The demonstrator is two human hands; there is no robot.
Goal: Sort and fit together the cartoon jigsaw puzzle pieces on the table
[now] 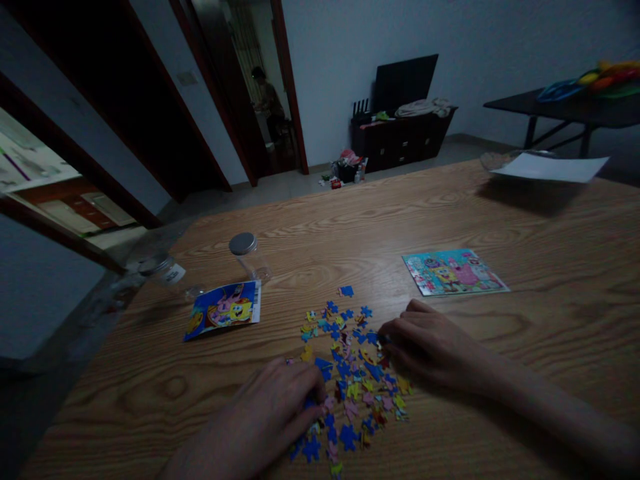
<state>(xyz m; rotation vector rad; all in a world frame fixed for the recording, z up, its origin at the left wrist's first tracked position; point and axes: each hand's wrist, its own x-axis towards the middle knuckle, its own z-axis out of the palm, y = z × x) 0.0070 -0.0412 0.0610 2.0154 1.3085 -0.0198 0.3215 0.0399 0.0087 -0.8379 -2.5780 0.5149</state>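
Loose jigsaw puzzle pieces (349,437), mostly blue, yellow and pink, lie in a spread heap on the wooden table. At the heap's left edge my left hand (273,407) rests with fingers curled and the thumb close to the forefinger; blue shows between them, but what they hold is unclear. My right hand (433,343) is closed in a pinch at the heap's right edge, with a small dark puzzle piece (384,339) at its fingertips. One blue piece (345,291) lies apart beyond the heap.
A blue cartoon picture card (225,308) lies at left, by a clear jar (250,257) with a grey lid and another jar (167,273). A second picture card (455,272) is at right. White paper (550,167) lies over a clear dish. Someone sits beyond the doorway.
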